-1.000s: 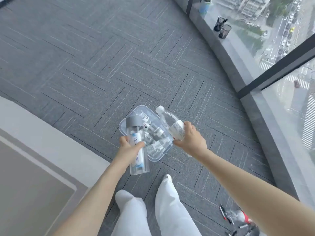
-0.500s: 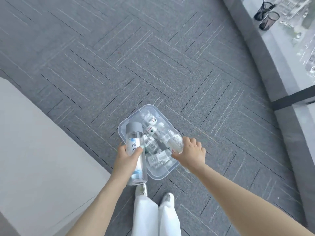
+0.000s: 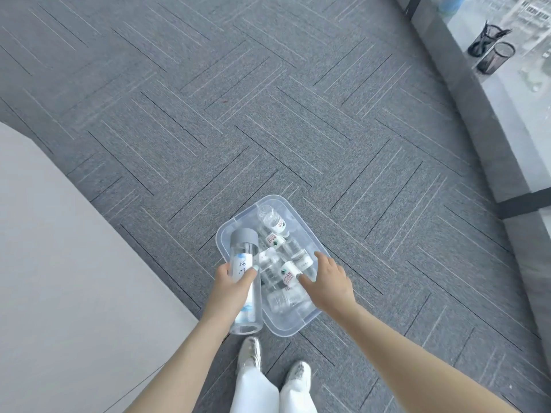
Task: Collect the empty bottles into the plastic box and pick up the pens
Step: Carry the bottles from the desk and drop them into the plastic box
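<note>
1. A clear plastic box (image 3: 235, 234) sits on the grey carpet floor (image 3: 268, 114), just ahead of the person's two shoes (image 3: 250, 351).
2. Several empty clear bottles (image 3: 275, 225) lie jumbled inside the box, some with white labels, stacked across one another from its far end to its near end.
3. The left hand (image 3: 231, 286) is wrapped around a tall clear bottle with a grey cap (image 3: 244, 257); fingers and thumb close on its middle, and it points cap-forward over the box's left rim, its base sticking out past the near-left corner.
4. The right hand (image 3: 329, 281) is spread open with nothing in it, fingers apart, over the right side of the box; its fingertips (image 3: 302, 277) are at a labelled bottle (image 3: 287, 274) near the middle, though I cannot tell whether they touch it.
5. Two dark mesh pen cups (image 3: 495, 58) stand on the window ledge (image 3: 521, 120) at the far right, well apart from the box.
6. No pens on the floor are in view.
7. A pale flat surface (image 3: 59, 278) fills the left side, beside the carpet.
</note>
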Demonstrator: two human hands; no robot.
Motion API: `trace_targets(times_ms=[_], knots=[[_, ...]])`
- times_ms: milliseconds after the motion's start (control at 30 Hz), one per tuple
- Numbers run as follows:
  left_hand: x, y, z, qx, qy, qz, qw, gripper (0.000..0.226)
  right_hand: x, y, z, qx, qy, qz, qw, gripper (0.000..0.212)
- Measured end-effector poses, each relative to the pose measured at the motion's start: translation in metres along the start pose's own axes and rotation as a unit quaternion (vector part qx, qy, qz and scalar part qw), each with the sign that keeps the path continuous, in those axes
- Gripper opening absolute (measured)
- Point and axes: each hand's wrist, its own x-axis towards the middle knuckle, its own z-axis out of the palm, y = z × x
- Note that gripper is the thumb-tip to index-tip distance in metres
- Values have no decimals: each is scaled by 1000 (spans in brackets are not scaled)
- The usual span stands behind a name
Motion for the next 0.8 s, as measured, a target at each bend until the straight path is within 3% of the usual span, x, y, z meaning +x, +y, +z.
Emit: trace_targets(times_ms=[133,267,600,800], knots=[[4,12,2,42,-13,14,999,70,-6,-1,2,1,6,-17,1000,68],[3,14,4,38,-43,21,998,71,-12,-4,2,5,14,-27,1000,64],[-36,1,-23,17,-31,52,998,49,-43,-19,-14,-5,2,-49,999,57],[-95,9,-65,11,-2,97,995,39,-78,-64,-48,6,12,-111,994,48]])
